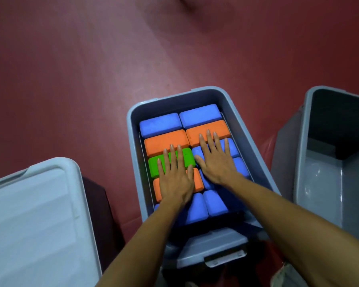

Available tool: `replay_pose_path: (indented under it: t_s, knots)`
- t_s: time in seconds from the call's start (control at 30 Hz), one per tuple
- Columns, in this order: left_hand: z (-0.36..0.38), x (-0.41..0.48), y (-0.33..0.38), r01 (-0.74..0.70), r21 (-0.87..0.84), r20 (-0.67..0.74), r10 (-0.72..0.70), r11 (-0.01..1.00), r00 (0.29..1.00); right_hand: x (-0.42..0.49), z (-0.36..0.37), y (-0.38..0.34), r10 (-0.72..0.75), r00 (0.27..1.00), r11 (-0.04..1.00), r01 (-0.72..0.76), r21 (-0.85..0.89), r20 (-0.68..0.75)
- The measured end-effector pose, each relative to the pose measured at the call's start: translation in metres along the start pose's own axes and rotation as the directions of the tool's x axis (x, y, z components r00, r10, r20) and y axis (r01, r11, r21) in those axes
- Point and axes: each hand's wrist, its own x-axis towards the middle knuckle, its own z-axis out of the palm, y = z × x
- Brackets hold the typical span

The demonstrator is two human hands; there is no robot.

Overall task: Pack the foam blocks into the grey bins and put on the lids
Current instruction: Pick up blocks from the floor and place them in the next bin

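So, the open-topped middle bin [133,129] sits on the red floor [91,59], packed with foam blocks in two columns, and both hands are down inside it. The left hand [175,180] lies flat, fingers straight and a bit spread, gripping nothing. Its palm covers the near orange block [199,183], and the fingers run toward 12 o'clock across the green block [152,168], tips just reaching the far-left orange block [166,139].

The right hand [217,164] is flat too, just beside the other at 3 o'clock, nothing held. Its palm rests on the right-column blue blocks [233,149] and its fingertips land on the far-right orange block [223,128]. The thumb points toward 9 o'clock, touching the green block's edge or just shy of it, can't tell which.

Past the fingertips at 12 o'clock, two far blue blocks [160,124] lie side by side by the far wall. Back by the wrists at 6 o'clock, a couple of near blue blocks [215,204] stand tilted on end.

Off at 8 o'clock from the middle bin there's a second bin with its pale lid [29,214] already on. At 3 o'clock a third bin [303,141] stands open, inner walls showing.
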Motion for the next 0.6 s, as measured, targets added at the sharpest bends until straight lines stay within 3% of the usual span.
replay_pose_path:
  t_s: [0.2,0.6]
  knots:
    - [0.019,0.002,-0.001,0.016,0.049,-0.094,-0.012,0.999,0.995,0.001,0.022,0.002,0.017,0.993,1.0,-0.017,0.0,-0.117]
    - [0.02,-0.011,-0.001,0.02,0.068,-0.079,-0.015,0.998,0.997,-0.013,0.023,0.0,0.028,0.994,1.0,-0.028,-0.001,-0.105]
